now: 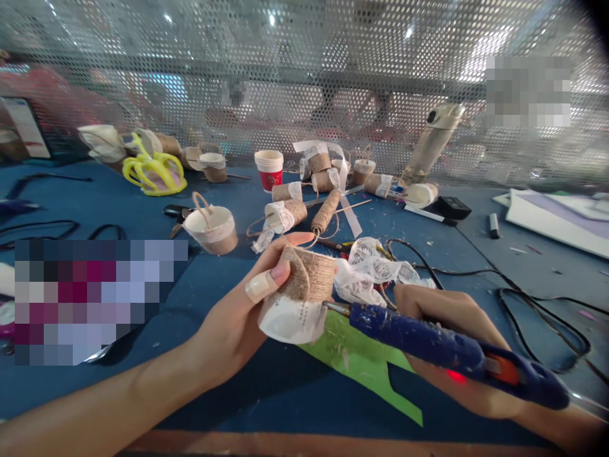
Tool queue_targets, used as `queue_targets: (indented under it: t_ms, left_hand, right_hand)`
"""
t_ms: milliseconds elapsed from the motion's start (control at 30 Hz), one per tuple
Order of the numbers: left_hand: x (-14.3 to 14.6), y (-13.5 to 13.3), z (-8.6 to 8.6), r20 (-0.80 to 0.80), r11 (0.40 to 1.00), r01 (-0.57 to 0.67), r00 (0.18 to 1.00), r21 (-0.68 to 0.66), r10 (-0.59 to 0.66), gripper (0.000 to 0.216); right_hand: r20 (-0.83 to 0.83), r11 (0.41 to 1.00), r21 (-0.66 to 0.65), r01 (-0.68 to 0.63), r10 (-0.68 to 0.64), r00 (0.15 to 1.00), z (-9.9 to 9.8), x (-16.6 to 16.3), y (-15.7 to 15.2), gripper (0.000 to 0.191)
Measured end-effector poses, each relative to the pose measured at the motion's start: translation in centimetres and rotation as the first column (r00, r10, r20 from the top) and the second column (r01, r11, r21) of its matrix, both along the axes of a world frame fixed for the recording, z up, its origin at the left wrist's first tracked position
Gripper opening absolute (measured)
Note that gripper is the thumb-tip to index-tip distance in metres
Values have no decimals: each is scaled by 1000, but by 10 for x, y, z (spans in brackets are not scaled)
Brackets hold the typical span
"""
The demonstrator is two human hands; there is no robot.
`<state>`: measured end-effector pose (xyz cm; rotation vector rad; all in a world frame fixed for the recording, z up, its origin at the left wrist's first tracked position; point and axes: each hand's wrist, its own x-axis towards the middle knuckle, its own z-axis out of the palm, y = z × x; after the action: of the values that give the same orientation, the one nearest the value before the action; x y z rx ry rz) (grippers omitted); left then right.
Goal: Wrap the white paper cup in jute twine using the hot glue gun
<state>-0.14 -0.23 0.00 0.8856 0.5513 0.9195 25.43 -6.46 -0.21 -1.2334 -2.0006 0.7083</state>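
My left hand (238, 317) is closed round a small paper cup (302, 295) half wound with jute twine, held on its side above the blue table. My right hand (451, 330) grips a blue hot glue gun (442, 346) with an orange trigger. Its metal nozzle touches the cup's side where the twine ends. A twine strand runs from the cup back toward a jute spool (326, 212).
A green paper sheet (366, 371) lies under the hands, with white lace (371, 270) behind it. Several twine-wrapped cups (214, 228), a red paper cup (269, 170), a yellow object (153, 171) and black cables (523, 304) spread over the table. A perforated metal screen (304, 76) closes the back.
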Motion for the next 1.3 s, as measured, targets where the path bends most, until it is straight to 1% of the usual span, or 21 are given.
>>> queue_targets:
  t_ms: [100, 267, 400, 500, 600, 733, 867, 967, 1133, 1200, 1300]
  left_hand:
    - [-1, 2, -3, -9, 999, 2, 1000, 32, -2, 33]
    - [-2, 5, -8, 1, 996, -3, 1000, 84, 3, 32]
    - [-2, 4, -9, -7, 994, 25, 1000, 107, -25, 32]
    - [-3, 3, -9, -52, 993, 17, 999, 116, -11, 33]
    - [-4, 2, -11, -122, 988, -27, 992, 153, 45, 36]
    - [-6, 0, -13, -205, 975, -46, 975, 217, 91, 36]
    - [-4, -1, -11, -160, 980, -80, 981, 185, 110, 35]
    - [-3, 0, -8, -110, 985, -64, 991, 158, 82, 34]
    - [-4, 0, -7, -83, 988, -35, 995, 153, 48, 35]
    - [-4, -1, -8, -98, 989, -36, 994, 146, 51, 38]
    - [-2, -1, -9, -129, 989, -62, 988, 137, 80, 50]
  right_hand:
    - [0, 1000, 11, -9, 9, 1000, -1, 1, 0, 30]
    - [-8, 999, 32, -35, 36, 999, -3, 1, 1, 29]
    - [-16, 998, 42, -53, 54, 998, -5, 2, 0, 29]
    - [-9, 995, 39, -90, 90, 996, -5, 4, 0, 28]
    - [11, 991, 63, -114, 113, 993, -5, 4, 0, 26]
    - [34, 992, 103, -79, 76, 997, -7, 0, -1, 26]
    - [25, 993, 121, -18, 15, 1000, -8, -4, -3, 24]
    - [26, 993, 118, 1, -4, 1000, -8, -3, -3, 23]
    - [38, 994, 100, -55, 51, 998, -6, 3, -1, 28]
    - [44, 993, 100, -63, 59, 997, -6, 3, 0, 28]
    - [17, 993, 114, -34, 32, 999, -8, 0, 0, 26]
